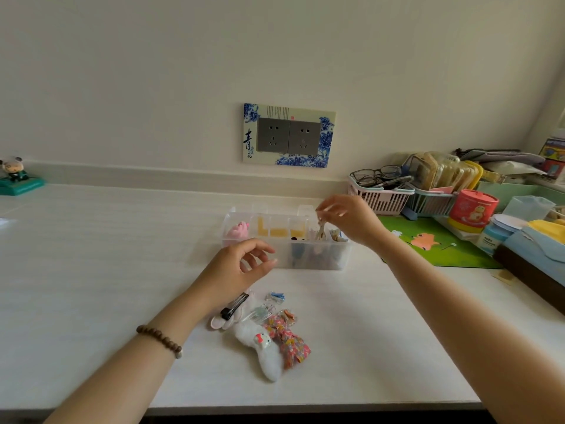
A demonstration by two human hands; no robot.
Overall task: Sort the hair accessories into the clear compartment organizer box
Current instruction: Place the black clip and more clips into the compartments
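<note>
The clear organizer box stands mid-table, holding a pink plush piece, yellow pieces and darker items at the front. My right hand hovers over its right compartments, fingers pinched on a small beige hair clip that dangles into the box. In front of the box's left end my left hand hangs empty, fingers apart and curled. On the table nearer me lie a black clip, a blue clip, a clear clip, a floral bow and a white plush cat clip.
Pink and green baskets with glasses and packets crowd the back right, beside a red canister, a green mat and boxes. A small figurine stands far left. A wall socket is behind the box.
</note>
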